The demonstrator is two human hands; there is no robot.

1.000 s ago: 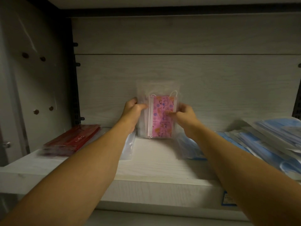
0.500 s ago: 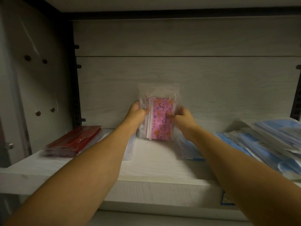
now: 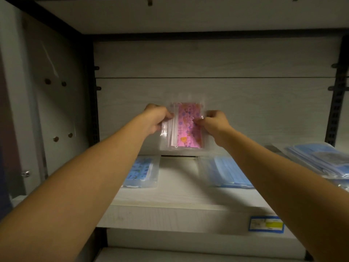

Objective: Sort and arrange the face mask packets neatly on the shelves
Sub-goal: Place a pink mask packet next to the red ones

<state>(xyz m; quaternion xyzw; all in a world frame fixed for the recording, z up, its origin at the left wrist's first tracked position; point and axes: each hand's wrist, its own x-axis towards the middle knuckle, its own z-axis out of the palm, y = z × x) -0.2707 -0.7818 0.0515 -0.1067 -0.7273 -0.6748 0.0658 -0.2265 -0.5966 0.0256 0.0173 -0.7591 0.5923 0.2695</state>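
Pink mask packet (image 3: 186, 127) stands upright, long axis vertical, against the back panel above the shelf (image 3: 179, 188), with the left hand (image 3: 157, 118) and right hand (image 3: 214, 121) pinching its side edges. Its print is blurred; the shelf-edge label (image 3: 266, 224) is unreadable. Blue packets (image 3: 232, 173) lie flat below.

A pale wood-grain back panel (image 3: 217, 59) stood dimly lit between black perforated metal uprights (image 3: 338, 103), above a whitish shelf board (image 3: 177, 214).
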